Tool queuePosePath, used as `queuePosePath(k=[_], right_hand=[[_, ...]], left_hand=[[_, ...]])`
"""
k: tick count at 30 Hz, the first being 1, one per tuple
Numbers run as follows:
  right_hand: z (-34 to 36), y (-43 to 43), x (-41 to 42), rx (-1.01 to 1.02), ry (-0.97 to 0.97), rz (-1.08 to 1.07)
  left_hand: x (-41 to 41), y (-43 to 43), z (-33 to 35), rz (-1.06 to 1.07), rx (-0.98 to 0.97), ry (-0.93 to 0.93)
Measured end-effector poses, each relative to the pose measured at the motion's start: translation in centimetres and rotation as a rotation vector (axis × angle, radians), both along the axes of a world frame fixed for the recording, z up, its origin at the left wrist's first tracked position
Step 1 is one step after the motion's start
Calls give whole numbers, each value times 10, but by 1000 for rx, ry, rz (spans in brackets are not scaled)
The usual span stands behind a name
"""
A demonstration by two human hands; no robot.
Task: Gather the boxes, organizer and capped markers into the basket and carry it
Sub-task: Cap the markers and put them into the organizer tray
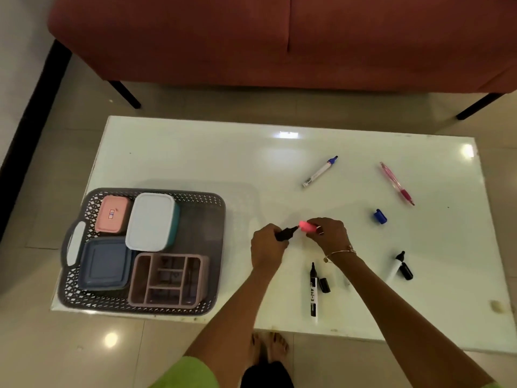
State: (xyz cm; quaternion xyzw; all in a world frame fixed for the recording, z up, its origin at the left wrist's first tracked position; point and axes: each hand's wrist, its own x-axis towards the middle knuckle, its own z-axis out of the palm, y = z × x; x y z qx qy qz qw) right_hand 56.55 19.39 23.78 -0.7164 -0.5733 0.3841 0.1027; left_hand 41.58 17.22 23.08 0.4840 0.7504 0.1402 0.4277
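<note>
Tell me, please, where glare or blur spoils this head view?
Head view: glare whitens the table at its far edge and right corner; the pink cap glows overexposed and smeared against the dark marker; a lamp also reflects on the floor.

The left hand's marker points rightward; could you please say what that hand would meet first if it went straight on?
Most likely the pink cap pinched in the right hand, directly ahead of the black marker that the left hand grips.
</note>
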Motion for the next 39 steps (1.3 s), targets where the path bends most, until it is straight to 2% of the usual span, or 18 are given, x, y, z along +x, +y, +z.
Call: queuePosePath(k=[4, 10, 12, 17, 21, 25, 28, 31, 36, 39], right_hand=[[18, -11, -2, -13, 83, -5], [36, -21, -28, -54, -13, 238], [39, -23, -35, -36, -15, 261], [51, -32, -46, 15, 101, 253], [61, -37, -61, 73, 149, 281], [78, -29, -86, 85, 135, 362], [97, -36, -118, 163, 180, 398], [108, -52, -151, 211, 178, 399], [101, -68, -200, 26, -47, 589], [96, -70, -211, -5, -36, 605]], left_hand=[[-28, -10, 24, 26, -6, -199], [-45, -17, 45, -17, -40, -270], [-48, -18, 51, -22, -40, -284], [-64, -19, 61, 36, -106, -407], [-75, -23, 67, 33, -102, -421], [-99, -33, 79, -27, 53, -293], [-132, -26, 90, -276, 150, 10], [-168, -18, 95, -364, 137, 182], [-183, -13, 105, -258, 233, 246], [-171, -7, 107, -240, 267, 236]])
